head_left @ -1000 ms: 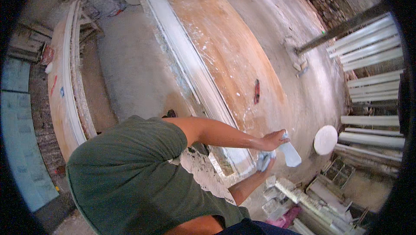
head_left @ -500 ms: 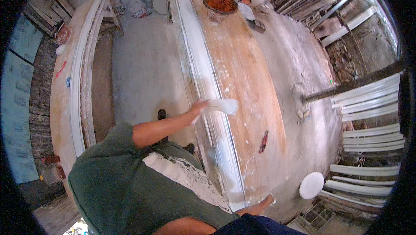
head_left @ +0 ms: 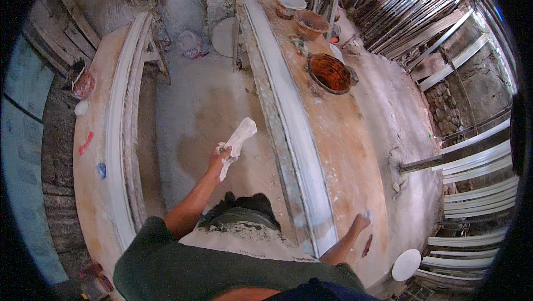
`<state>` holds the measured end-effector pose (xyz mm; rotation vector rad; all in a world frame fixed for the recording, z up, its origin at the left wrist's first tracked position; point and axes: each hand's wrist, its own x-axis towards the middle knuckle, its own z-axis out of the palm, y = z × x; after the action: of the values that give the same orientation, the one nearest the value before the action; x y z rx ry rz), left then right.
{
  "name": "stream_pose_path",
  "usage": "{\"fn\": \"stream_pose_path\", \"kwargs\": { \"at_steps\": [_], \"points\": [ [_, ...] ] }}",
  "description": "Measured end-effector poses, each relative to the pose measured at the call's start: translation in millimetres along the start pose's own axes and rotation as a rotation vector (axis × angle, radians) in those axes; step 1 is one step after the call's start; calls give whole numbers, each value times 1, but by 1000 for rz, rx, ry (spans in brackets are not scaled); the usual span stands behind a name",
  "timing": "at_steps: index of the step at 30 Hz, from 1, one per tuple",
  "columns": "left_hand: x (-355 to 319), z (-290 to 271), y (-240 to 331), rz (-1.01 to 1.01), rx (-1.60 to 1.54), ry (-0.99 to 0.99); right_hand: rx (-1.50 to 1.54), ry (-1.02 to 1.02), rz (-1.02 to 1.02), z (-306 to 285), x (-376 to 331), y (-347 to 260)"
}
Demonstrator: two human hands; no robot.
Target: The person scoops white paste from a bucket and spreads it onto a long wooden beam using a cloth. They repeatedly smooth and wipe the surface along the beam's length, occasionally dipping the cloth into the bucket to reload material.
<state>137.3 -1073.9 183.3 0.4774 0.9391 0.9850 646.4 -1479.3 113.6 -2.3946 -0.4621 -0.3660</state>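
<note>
My left hand [head_left: 221, 157] is closed around a long, limp white piece [head_left: 242, 134] that looks like a plaster-coated cloth or fibre strip. It hangs over the floor between the two benches. My right hand [head_left: 361, 222] is closed over the right-hand bench; a small pale bit shows at its fingers, too unclear to name. Just beside this hand lies a narrow reddish tool [head_left: 367, 245]. Along the bench's left side runs a long white plaster moulding [head_left: 294, 118], wet-looking at its near end.
A dark-orange basin [head_left: 332, 73] and other bowls [head_left: 311, 23] stand on the bench's far end. The left bench carries another long white moulding [head_left: 119, 107]. White lengths [head_left: 477, 201] are racked at right, near a white round disc [head_left: 406, 265]. A bag [head_left: 190, 44] lies on the floor.
My left hand has moved left with the white piece, off the moulding and over the floor. My right hand has moved up and right, nearer the reddish tool. The view has shifted.
</note>
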Motion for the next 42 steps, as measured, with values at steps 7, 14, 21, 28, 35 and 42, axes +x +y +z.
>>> {"fn": "stream_pose_path", "kwargs": {
  "at_steps": [7,14,21,28,35,42],
  "points": [
    [122,-29,91,122,-22,87,404,-273,-205,167,44,-312],
    [324,-7,167,103,149,4,669,-385,-197,331,57,-574],
    [477,78,272,-80,426,-201,1091,-917,248,495,69,-735],
    [636,126,320,-197,409,-339,743,-884,112,620,96,-848],
    [869,86,379,-261,85,-396,1195,-580,653,763,163,-878],
    [1062,62,507,-171,589,-308,1134,-134,909,804,192,-852]
  ]
}}
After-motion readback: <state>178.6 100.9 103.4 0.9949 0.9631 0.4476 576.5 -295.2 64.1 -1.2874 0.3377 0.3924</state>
